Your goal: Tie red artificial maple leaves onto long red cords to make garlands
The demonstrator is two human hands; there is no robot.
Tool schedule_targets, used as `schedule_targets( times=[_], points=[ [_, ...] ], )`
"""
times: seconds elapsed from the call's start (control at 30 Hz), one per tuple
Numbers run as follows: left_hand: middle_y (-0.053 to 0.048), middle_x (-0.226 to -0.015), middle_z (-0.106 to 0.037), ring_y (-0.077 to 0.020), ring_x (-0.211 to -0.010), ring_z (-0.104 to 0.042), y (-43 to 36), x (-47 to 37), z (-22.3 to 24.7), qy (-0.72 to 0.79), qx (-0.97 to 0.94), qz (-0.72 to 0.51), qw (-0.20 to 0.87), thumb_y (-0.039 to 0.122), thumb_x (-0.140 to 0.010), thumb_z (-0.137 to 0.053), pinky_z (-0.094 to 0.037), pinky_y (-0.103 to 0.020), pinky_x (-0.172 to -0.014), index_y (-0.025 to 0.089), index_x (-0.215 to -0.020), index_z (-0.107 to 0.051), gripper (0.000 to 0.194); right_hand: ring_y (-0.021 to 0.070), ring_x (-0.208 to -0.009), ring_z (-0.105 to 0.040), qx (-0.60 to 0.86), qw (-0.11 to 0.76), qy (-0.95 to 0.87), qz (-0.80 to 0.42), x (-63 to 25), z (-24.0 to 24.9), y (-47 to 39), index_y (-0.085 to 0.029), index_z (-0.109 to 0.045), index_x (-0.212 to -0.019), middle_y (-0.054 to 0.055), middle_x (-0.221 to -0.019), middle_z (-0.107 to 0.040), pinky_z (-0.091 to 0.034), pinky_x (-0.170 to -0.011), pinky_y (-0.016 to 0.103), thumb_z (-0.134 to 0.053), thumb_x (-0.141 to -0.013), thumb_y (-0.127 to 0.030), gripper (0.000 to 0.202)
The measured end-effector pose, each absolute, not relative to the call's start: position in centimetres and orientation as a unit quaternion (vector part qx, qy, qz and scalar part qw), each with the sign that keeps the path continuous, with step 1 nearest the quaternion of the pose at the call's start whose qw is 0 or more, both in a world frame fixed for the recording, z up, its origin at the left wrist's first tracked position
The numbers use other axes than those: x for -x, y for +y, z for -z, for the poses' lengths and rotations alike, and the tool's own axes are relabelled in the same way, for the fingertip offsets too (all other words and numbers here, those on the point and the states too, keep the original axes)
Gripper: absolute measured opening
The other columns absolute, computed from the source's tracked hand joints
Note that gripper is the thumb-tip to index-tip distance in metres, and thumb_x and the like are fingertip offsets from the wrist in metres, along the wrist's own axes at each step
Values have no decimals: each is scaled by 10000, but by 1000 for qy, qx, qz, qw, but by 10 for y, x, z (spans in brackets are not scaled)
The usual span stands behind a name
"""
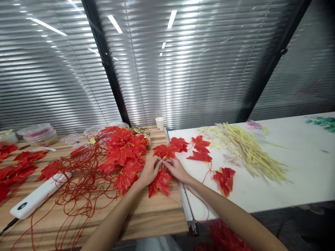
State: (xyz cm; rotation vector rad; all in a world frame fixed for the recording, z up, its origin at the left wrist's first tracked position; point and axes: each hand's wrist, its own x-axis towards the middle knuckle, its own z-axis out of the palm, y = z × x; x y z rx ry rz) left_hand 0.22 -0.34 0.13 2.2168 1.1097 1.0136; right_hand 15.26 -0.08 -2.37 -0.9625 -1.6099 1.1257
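My left hand (151, 170) and my right hand (176, 169) meet fingertip to fingertip, both closed in a pinch. Between them is the yellow stem of a red artificial maple leaf (160, 183), which hangs toward me below the fingers. Another red leaf (164, 150) lies just beyond the fingertips. Whether a cord is also pinched there I cannot make out. More leaves (201, 149) trail off to the right along a thin red cord (206, 176), ending near a single leaf (225, 180) on the white table.
A pile of red leaves (123, 153) and a tangle of red cord (83, 174) lie left, beside a white corded device (40, 195). Yellow strips (251, 150) spread across the white table (309, 164). A paper cup (159, 123) stands at the back, near plastic tubs (39, 134).
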Motion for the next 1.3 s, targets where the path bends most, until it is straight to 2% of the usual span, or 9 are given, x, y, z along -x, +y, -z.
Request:
schedule_targets(
  times=[0.57, 1.3],
  points=[
    [-33, -731, -566, -142, -676, -510, -3, -1, -1, 408, -810, -358, 224, 298, -858, -371, -401, -265, -650, 160, -799, -536, 223, 126, -533, -547, 390, 454, -665, -447, -152, 31, 2, -156, -536, -631, 11, -582, -582, -436, -553, 237, -460, -824, -388, 311],
    [-34, -722, -568, -147, -674, -515, -3, -1, -3, 406, -814, -345, 232, 306, -856, -370, -403, -266, -646, 161, -770, -530, 232, 134, -500, -534, 410, 434, -678, -429, -153, 25, -1, -161, -549, -591, 14, -542, -578, -420, -518, 240, -445, -821, -395, 344]
  ],
)
